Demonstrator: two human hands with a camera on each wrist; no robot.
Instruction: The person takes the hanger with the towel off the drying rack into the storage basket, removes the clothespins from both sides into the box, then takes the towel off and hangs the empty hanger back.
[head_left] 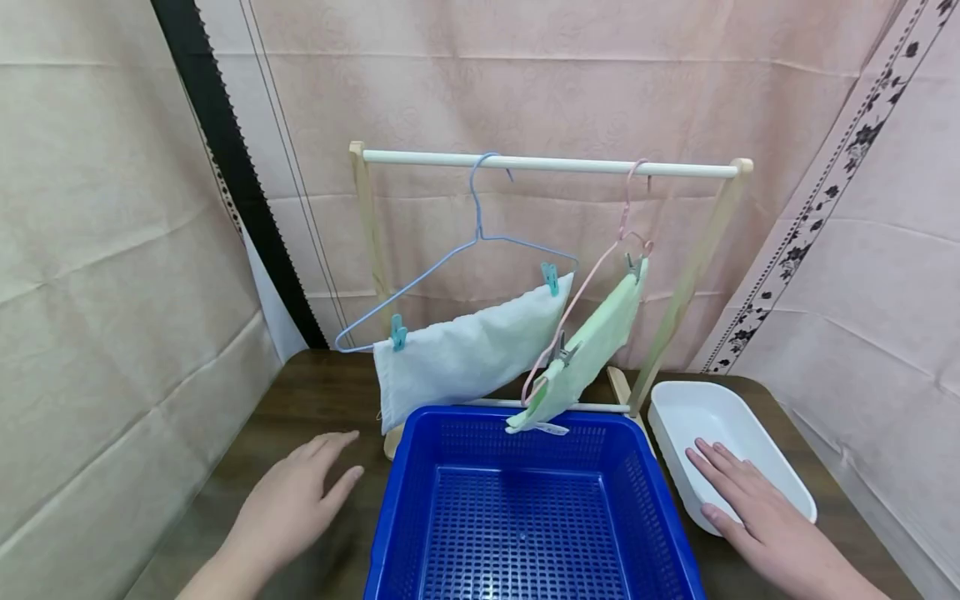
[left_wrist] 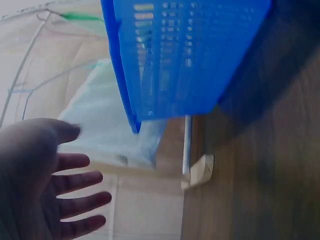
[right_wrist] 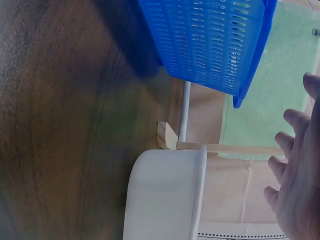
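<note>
My left hand (head_left: 288, 500) hovers over the table left of the blue basket (head_left: 525, 533), fingers extended and holding nothing. Above the white tray (head_left: 772, 467) my right hand (head_left: 765, 517) is spread with straight fingers; the right wrist view shows it apart from the tray. A pale blue cloth (head_left: 468, 346) hangs from a blue hanger (head_left: 442, 260) by two teal clothespins (head_left: 399, 332). On a pink hanger (head_left: 592, 279) a green cloth (head_left: 600, 342) hangs by grey clips (head_left: 561, 350), its lower end over the basket's back rim.
A rack with a white rod (head_left: 555, 163) and wooden posts (head_left: 693, 275) stands behind the basket on a dark wooden table (head_left: 322, 392). Light curtains (head_left: 112, 250) enclose the back and sides.
</note>
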